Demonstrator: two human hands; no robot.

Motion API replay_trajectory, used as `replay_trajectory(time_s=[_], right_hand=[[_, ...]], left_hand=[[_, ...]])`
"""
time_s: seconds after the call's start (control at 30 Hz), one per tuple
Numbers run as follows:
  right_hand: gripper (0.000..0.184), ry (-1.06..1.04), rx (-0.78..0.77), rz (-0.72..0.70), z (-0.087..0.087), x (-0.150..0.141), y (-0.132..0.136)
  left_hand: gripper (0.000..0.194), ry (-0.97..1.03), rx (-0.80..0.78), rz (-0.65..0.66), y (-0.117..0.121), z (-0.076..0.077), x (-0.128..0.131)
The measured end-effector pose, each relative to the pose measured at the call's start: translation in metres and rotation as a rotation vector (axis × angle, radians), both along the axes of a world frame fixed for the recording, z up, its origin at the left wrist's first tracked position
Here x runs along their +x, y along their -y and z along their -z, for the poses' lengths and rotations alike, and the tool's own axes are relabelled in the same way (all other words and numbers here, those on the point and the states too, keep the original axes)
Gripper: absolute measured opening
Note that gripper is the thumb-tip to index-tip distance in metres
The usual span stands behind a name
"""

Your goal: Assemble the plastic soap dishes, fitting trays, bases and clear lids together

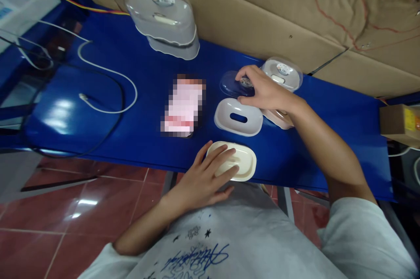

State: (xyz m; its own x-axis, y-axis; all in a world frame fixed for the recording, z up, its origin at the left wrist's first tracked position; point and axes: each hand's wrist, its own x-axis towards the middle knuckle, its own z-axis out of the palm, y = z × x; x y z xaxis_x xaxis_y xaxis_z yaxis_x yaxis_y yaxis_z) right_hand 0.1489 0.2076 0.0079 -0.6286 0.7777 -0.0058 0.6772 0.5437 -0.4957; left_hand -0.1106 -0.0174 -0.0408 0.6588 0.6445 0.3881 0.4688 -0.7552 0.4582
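Note:
My left hand (208,178) rests on a cream oval dish (246,163) at the table's front edge, its fingers spread over the left part. Just beyond that dish lies a white oval soap-dish-like tray (223,118) with a slot in its middle. My right hand (259,88) is curled around the right end of a clear plastic lid (228,84), fingers on the far side and thumb on the near side. Beside my right wrist, partly hidden by it, are a pale pink dish (280,118) and a grey-white box with a clear cover (290,78).
A phone with a blurred screen (183,106) lies left of the dishes. Stacked grey boxes under a clear cover (164,19) stand at the back. A white cable (131,82) and a black cable (122,95) loop on the left. Cardboard (236,12) lines the rear.

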Motion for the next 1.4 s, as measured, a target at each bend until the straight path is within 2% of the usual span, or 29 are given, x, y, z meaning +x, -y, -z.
replay_trajectory(time_s=[0.07,0.13,0.2,0.27,0.33,0.4,0.5,0.57,0.63,0.7,0.77,0.83,0.9,0.97,1.03,1.13,1.23,1.3,1.4], right_hand=[[0.048,0.007,-0.01,-0.022,-0.006,0.001,0.003],[0.042,-0.02,0.036,-0.013,-0.014,0.001,0.02],[0.036,-0.08,0.103,0.009,-0.022,0.0,0.052],[0.035,-0.124,0.114,-0.013,-0.026,-0.003,0.097],[0.051,-0.084,0.082,-0.129,-0.022,-0.006,0.145],[0.067,0.0,0.11,-0.182,-0.011,-0.007,0.185],[0.061,0.045,0.155,-0.155,0.01,-0.008,0.218],[0.052,0.021,0.188,-0.113,0.021,-0.008,0.223],[0.043,-0.009,0.235,-0.069,0.026,-0.007,0.222],[0.036,-0.055,0.275,-0.025,0.025,-0.009,0.223],[0.034,-0.137,0.281,0.004,0.022,-0.014,0.227],[0.037,-0.213,0.249,0.001,0.018,-0.02,0.233],[0.04,-0.256,0.231,-0.058,0.014,-0.025,0.235],[0.043,-0.294,0.255,-0.107,0.011,-0.024,0.228],[0.045,-0.29,0.302,-0.048,0.01,-0.018,0.21],[0.05,-0.086,0.314,0.099,0.012,-0.007,0.178],[0.048,0.114,0.336,0.084,0.016,-0.001,0.161],[0.045,0.115,0.386,0.098,0.014,-0.003,0.164],[0.046,-0.028,0.421,0.12,0.001,-0.011,0.185]], left_hand=[[0.058,-0.025,-0.018,-0.034,0.002,0.0,-0.003],[0.068,-0.05,-0.056,-0.065,0.004,0.0,-0.006],[0.072,-0.052,-0.085,-0.097,0.006,0.001,-0.009],[0.073,0.003,-0.082,-0.132,0.011,0.002,-0.011],[0.072,0.123,-0.092,-0.186,0.02,0.003,-0.014],[0.069,0.288,-0.152,-0.276,0.032,0.005,-0.017],[0.05,0.523,-0.277,-0.434,0.052,0.005,-0.023],[0.027,0.633,-0.402,-0.534,0.06,0.004,-0.028],[0.013,0.719,-0.633,-0.58,0.064,0.002,-0.03],[0.017,0.819,-0.963,-0.522,0.064,0.001,-0.03],[0.031,0.955,-1.263,-0.376,0.061,-0.001,-0.026],[0.048,1.125,-1.426,-0.243,0.057,-0.003,-0.016],[0.061,1.22,-1.523,-0.117,0.051,-0.006,-0.004],[0.069,1.25,-1.587,-0.091,0.046,-0.009,0.007],[0.069,1.265,-1.619,-0.142,0.041,-0.011,0.016],[0.066,1.324,-1.626,-0.239,0.037,-0.012,0.023],[0.063,1.448,-1.653,-0.306,0.035,-0.013,0.026],[0.06,1.537,-1.706,-0.351,0.034,-0.015,0.027],[0.058,1.628,-1.766,-0.354,0.03,-0.019,0.029]])
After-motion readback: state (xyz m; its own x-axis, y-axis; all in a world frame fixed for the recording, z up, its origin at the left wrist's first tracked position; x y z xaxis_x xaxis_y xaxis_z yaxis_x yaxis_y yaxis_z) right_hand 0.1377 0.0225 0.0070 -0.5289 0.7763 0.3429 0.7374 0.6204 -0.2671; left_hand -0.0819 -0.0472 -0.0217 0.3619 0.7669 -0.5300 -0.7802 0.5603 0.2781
